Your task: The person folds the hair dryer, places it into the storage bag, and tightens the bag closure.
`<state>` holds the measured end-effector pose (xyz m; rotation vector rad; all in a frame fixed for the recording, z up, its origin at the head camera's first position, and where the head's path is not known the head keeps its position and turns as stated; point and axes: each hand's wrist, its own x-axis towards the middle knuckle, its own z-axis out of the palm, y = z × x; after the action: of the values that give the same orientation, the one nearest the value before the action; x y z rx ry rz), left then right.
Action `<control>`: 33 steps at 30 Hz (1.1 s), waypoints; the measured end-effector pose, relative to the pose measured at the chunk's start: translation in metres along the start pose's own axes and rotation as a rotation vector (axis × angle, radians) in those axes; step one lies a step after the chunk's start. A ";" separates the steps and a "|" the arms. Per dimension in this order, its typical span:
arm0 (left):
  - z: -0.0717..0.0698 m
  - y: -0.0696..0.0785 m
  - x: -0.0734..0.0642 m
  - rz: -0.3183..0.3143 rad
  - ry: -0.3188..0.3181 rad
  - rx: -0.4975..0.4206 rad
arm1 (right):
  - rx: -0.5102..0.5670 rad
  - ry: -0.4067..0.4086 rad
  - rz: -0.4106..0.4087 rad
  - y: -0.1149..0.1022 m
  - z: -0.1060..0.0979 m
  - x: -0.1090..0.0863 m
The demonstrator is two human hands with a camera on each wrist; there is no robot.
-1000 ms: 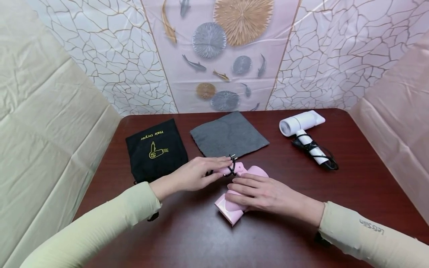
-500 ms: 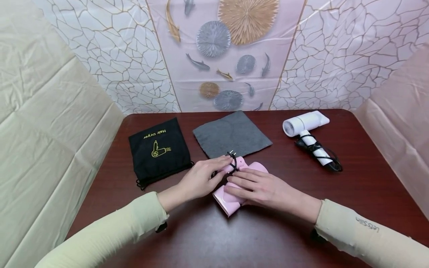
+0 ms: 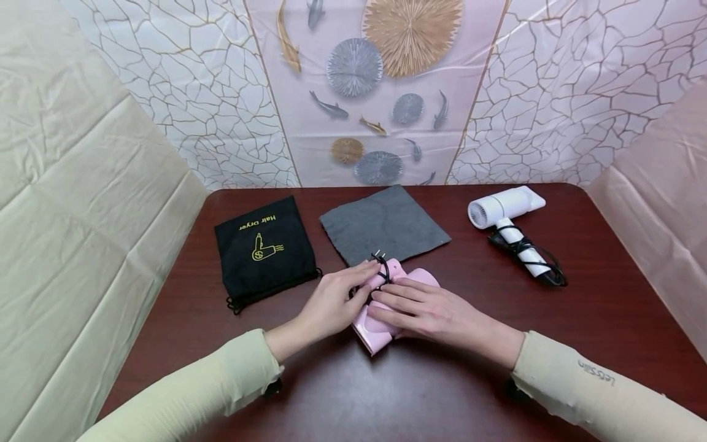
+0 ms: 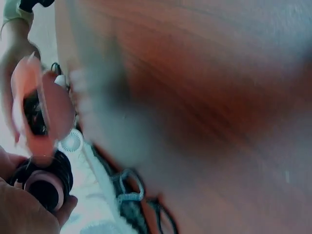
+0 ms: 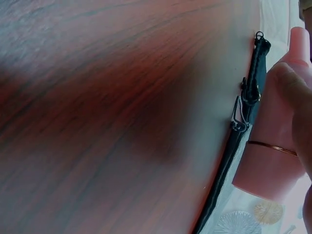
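Note:
A pink hair dryer is between both hands near the middle of the table. My left hand grips its handle, fingers over the black cord wrapped around it; the plug prongs stick out past the fingertips. My right hand holds the barrel, which it partly hides. In the left wrist view, the handle end has cord coiled about it, and the flat nozzle faces the camera. In the right wrist view, fingers and thumb lie around the pink barrel.
Behind the hands lies a grey cloth. At the left is a black drawstring pouch with a yellow hair dryer print. A white hair dryer, its cord wrapped around the handle, lies at the back right. Fabric walls enclose the brown table.
The pink hair dryer has shifted slightly left, its nozzle drawn nearer my left hand. My left fingers and thumb have closed in around the handle. The head view has swung a little.

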<state>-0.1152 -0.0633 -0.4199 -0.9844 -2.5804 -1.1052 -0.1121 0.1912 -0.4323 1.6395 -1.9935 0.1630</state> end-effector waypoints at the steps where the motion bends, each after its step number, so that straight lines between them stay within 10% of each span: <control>1: 0.001 0.000 0.000 -0.004 0.002 -0.002 | 0.004 -0.004 0.007 0.000 0.000 0.001; 16: -0.027 -0.012 0.026 -0.022 -0.100 0.026 | 0.041 -0.027 0.111 0.013 -0.006 -0.002; 33: -0.051 -0.043 0.004 -0.040 -0.173 0.154 | -0.027 -0.063 0.205 0.004 -0.005 -0.008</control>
<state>-0.1504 -0.1187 -0.4065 -1.0382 -2.7836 -0.8482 -0.1133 0.2014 -0.4312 1.4382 -2.2002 0.1610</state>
